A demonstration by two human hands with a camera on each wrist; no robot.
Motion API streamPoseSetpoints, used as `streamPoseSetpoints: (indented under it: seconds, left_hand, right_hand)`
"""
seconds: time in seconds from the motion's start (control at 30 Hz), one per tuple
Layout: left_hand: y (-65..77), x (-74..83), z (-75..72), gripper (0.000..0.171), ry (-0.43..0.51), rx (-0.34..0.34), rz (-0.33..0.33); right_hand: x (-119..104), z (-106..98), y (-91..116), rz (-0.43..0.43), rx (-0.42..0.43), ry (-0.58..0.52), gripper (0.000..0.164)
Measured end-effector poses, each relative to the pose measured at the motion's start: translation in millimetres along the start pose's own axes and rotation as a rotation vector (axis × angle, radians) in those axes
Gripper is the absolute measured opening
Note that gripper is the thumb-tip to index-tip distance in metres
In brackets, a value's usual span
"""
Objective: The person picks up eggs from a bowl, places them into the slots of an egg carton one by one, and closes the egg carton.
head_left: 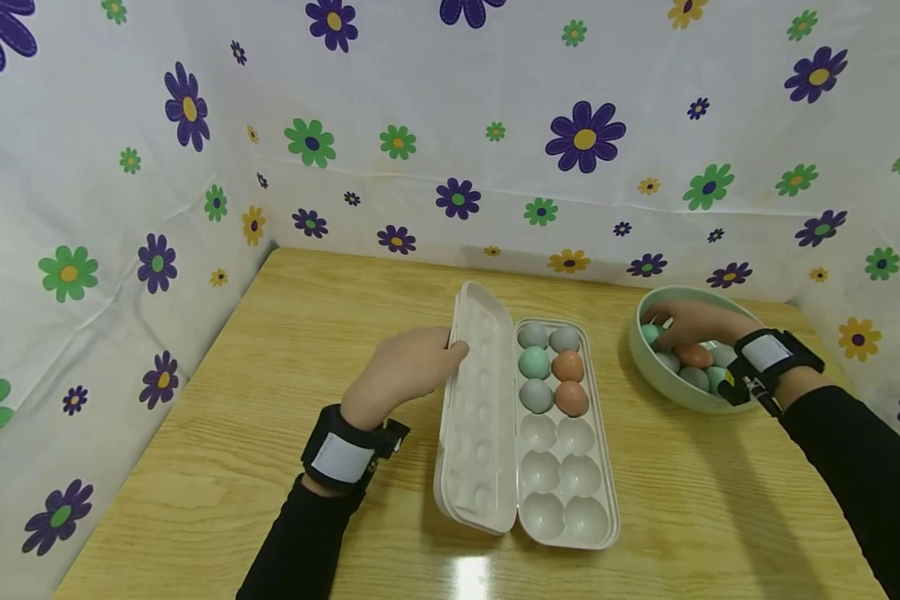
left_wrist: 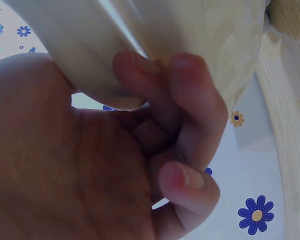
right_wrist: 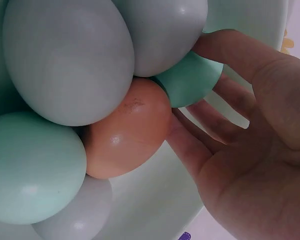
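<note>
In the head view, an egg carton (head_left: 579, 477) is being carried by the bench (head_left: 270, 350). Its lid (head_left: 483, 425) is being held tilted up by the left hand (head_left: 405, 371), probably so that the cups (head_left: 538, 472) are being left uncovered and the carton is being steadied. Eggs (head_left: 535, 396) are being seated singly in the far six cups, where rolling is presumably being prevented. More eggs are being contained by a round bowl (head_left: 667, 387), which is apparently being used on the right because the right hand (head_left: 697, 321) is being served there.

In the left wrist view, the lid's smooth outside is being touched by curled fingers (left_wrist: 192, 82); with the thumb lying over the edge in the head view, the lid is being pinched by a nearly closed hand.

In the right wrist view, the right hand is being held part open about a green egg (right_wrist: 195, 77), beside an orange egg (right_wrist: 132, 132) and a grey egg (right_wrist: 165, 35). Whether the green egg is being gripped cannot be told, as fingertips are being hidden.
</note>
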State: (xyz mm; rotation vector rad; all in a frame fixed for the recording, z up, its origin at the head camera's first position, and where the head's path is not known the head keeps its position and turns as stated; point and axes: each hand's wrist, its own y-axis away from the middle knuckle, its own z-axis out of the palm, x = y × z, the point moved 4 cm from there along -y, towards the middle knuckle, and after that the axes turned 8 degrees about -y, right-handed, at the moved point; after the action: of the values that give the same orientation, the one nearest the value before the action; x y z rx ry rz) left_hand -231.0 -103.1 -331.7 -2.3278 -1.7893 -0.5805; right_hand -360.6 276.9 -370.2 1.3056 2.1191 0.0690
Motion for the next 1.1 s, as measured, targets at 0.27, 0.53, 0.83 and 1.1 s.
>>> streamPoseSetpoints:
  seconds: [0.27,0.53,0.83,1.1]
  left_hand:
    - [-0.4,0.1,-0.4,0.036,0.003,-0.004,0.013]
    - [-0.9,0.1,0.5,0.036,0.006,-0.007,0.011]
    - [-0.9,1.3,1.1,0.036,-0.009,0.0,0.03]
    - [-0.6,1.3,0.2,0.036,-0.007,0.002,0.024]
  right_hand:
    - [-0.3,-0.8,-2.1,0.007,0.01,0.02,0.043]
    - [-3.9,-0.7,-1.4,0.009,0.019,0.022,0.043]
    - [-1.4,-2.6,3.7,0.037,0.053,0.034,0.043]
    - [2.8,-8.2,8.5,0.08,0.116,0.038,0.05]
